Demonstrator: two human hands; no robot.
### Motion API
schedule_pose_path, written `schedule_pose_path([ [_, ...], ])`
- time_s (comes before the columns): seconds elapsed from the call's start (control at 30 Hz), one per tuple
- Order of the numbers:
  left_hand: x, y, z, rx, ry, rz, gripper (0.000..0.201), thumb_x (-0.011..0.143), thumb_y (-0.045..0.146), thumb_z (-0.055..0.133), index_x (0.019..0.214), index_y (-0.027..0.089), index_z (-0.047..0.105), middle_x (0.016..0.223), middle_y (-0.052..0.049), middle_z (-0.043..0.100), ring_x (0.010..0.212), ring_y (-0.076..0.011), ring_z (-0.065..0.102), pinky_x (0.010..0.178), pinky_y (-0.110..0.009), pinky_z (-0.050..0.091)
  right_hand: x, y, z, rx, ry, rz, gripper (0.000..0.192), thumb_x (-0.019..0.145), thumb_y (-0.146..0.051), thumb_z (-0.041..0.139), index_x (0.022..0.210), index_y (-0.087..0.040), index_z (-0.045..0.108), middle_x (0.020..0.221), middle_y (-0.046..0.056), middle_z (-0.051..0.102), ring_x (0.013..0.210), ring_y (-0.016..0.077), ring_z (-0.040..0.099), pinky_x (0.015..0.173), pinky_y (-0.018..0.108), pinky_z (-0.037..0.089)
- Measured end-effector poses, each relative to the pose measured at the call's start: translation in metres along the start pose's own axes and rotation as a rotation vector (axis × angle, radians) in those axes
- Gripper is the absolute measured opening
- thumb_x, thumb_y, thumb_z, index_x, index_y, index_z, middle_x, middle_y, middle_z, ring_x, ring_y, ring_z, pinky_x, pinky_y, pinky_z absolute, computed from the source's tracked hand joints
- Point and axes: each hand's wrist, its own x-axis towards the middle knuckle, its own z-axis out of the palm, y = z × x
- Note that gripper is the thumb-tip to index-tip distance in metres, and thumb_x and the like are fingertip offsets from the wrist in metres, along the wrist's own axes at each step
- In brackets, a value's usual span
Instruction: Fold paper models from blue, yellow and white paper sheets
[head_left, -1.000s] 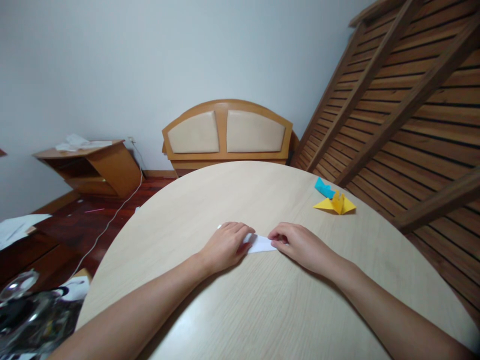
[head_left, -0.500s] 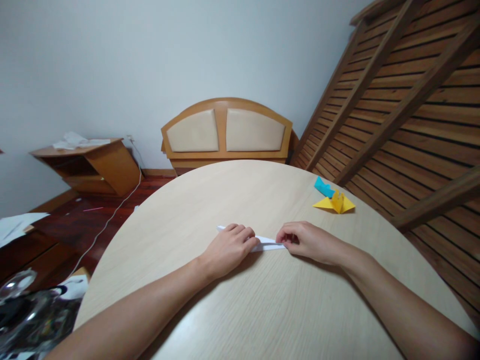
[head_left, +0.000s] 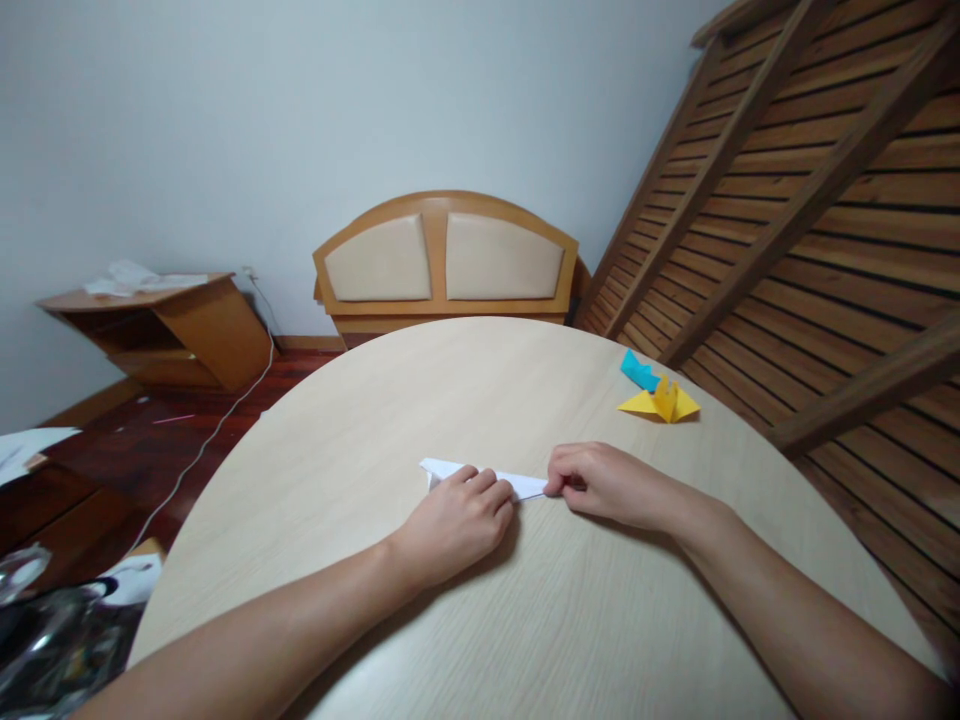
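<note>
A long, narrow piece of folded white paper (head_left: 526, 486) lies low over the round wooden table (head_left: 600, 600), its wider end to the left and its tip to the right. Curled over its middle, the fingers of my left hand (head_left: 459, 522) grip it and hide part of it. My right hand (head_left: 596, 484) pinches the pointed right end between thumb and bent fingers. Beyond my right hand sit a yellow origami figure (head_left: 664, 402) with spread points and a blue folded paper piece (head_left: 638, 371) just behind it.
Slatted wooden boards (head_left: 787, 220) lean at the right beside the table. A padded headboard (head_left: 446, 255) stands behind it by the wall. On the left are a low cabinet (head_left: 202, 335) with papers on top and a white cable (head_left: 217, 435) across the dark floor.
The folded paper has turned slightly, and more of its left end shows. My left hand has shifted a little lower on it. The whole view has moved slightly.
</note>
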Motion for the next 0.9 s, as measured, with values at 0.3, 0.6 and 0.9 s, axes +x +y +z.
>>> schedule_pose_path([
  [0.3,-0.004,0.013,-0.01,-0.072,-0.165,-0.104,0.016,0.096,0.011,0.05,0.097,0.009,0.066,0.095,-0.011,0.065,0.077,-0.0228,0.062,0.06,-0.034,0.052,-0.001,0.003,-0.001,0.049,-0.033,0.012,0.033,0.077,-0.003,0.054,0.088,-0.02,0.08,0.092,0.003,0.076,0.084,0.0167,0.068,0.079,0.025,0.048],
  [0.6,-0.02,0.0,-0.023,-0.044,-0.326,-0.152,0.021,0.09,0.004,0.051,0.102,0.01,0.067,0.105,-0.015,0.065,0.083,-0.0255,0.064,0.053,-0.03,0.052,-0.002,0.003,-0.003,0.008,-0.057,0.032,0.031,0.08,-0.006,0.057,0.092,-0.022,0.08,0.095,0.002,0.077,0.085,0.0167,0.069,0.081,0.026,0.048],
  [0.9,-0.011,0.018,-0.021,-0.033,-0.222,-0.321,0.029,0.094,0.014,0.053,0.123,0.012,0.058,0.101,-0.011,0.065,0.084,-0.0267,0.064,0.064,-0.036,0.056,-0.002,-0.011,-0.002,-0.167,-0.06,0.029,0.028,0.082,-0.005,0.056,0.087,-0.022,0.078,0.089,0.004,0.075,0.086,0.0195,0.068,0.079,0.028,0.046],
])
